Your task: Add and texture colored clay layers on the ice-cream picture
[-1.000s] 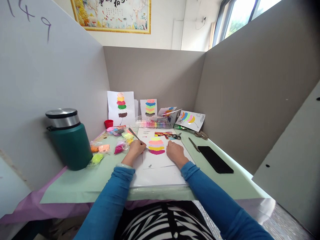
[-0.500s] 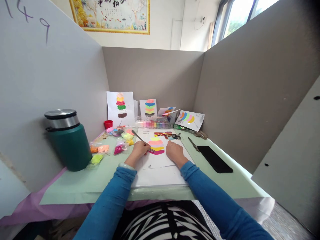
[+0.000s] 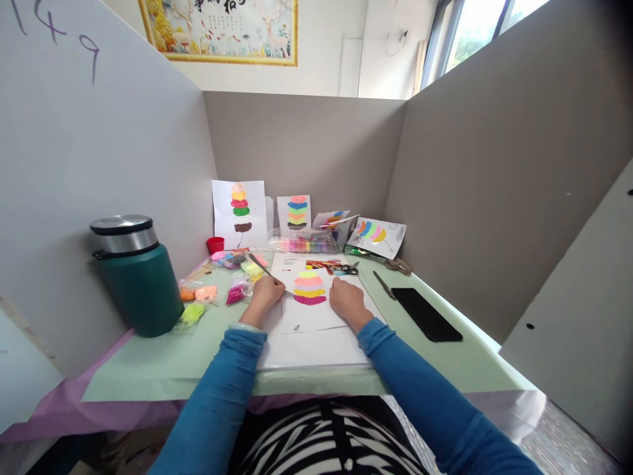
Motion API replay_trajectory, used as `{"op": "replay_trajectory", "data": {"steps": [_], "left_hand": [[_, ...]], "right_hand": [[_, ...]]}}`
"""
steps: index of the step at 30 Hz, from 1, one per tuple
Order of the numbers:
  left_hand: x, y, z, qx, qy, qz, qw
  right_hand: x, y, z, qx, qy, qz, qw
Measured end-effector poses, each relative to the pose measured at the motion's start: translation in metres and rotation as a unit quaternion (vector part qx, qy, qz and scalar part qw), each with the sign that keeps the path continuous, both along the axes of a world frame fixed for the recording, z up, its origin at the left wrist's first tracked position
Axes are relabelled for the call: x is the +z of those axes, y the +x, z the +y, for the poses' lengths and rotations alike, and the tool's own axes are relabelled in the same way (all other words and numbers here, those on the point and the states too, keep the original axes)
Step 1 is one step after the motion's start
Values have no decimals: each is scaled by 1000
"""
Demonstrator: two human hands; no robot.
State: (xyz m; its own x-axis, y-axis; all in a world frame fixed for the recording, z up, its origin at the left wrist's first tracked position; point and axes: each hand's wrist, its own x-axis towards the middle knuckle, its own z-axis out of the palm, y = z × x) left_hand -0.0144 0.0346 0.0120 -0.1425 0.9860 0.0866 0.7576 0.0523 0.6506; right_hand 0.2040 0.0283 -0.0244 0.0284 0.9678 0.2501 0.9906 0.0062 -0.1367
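My left hand (image 3: 268, 294) is closed round a slim metal fork (image 3: 262, 265), its handle slanting up to the left. The fork's tines lie beside the left edge of the lowest clay band. Striped clay (image 3: 309, 288) in yellow, pink, orange, golden yellow and magenta is stacked on a white sheet of paper (image 3: 311, 322). On the right side of that sheet rests my right hand (image 3: 347, 302), fingers curled into a loose fist close to the clay. I see nothing in it, though its underside is hidden.
Bagged coloured clay (image 3: 239, 290) and a green flask (image 3: 141, 284) stand left. Behind are scissors (image 3: 349, 269), a clear pack of clays (image 3: 306, 243) and propped clay pictures (image 3: 241, 218). A knife-like tool (image 3: 384, 285) and black phone (image 3: 426, 313) lie right. Partition walls (image 3: 304, 152) enclose the table.
My left hand has drawn the fork to the left, so its tines moved off the magenta band to its left edge. My right hand stays in place.
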Motion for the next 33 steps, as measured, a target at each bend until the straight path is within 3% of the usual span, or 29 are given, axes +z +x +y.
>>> {"op": "replay_trajectory", "data": {"steps": [4, 11, 18, 24, 30, 33], "left_hand": [[-2, -3, 3, 7, 16, -4, 1000], [0, 4, -4, -51, 16, -32, 998], [2, 1, 0, 10, 15, 38, 999], [4, 3, -5, -35, 2, 10, 999], [2, -1, -1, 2, 4, 32, 999], [2, -3, -2, -14, 12, 1, 1000]], "right_hand": [[0, 0, 1, -1, -1, 3, 1000], [0, 0, 1, 0, 4, 6, 1000], [4, 0, -2, 0, -5, 6, 1000], [2, 1, -1, 2, -6, 12, 1000], [1, 1, 0, -1, -7, 8, 1000], [1, 1, 0, 0, -8, 9, 1000]]}}
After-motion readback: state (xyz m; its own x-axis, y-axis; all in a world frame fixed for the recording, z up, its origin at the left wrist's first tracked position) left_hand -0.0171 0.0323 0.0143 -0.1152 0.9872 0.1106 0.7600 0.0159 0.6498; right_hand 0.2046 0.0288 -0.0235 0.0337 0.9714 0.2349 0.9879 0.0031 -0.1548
